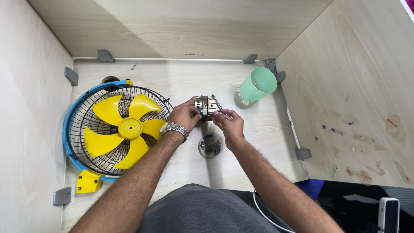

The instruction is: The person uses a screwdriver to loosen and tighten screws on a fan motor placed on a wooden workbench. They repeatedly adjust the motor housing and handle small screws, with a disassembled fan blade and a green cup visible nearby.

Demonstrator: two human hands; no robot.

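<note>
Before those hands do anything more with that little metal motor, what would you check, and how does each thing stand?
1. Motor gripped by left hand: ok.
2. Right hand at the motor's side, fingertips on a thin metal piece: ok; what the piece is, cannot tell.
3. Small parts kept in the round metal dish: ok.
4. Green cup upright: not ok, it is tipped on its side.
5. Yellow-bladed fan lying flat, apart from both hands: ok.
</note>
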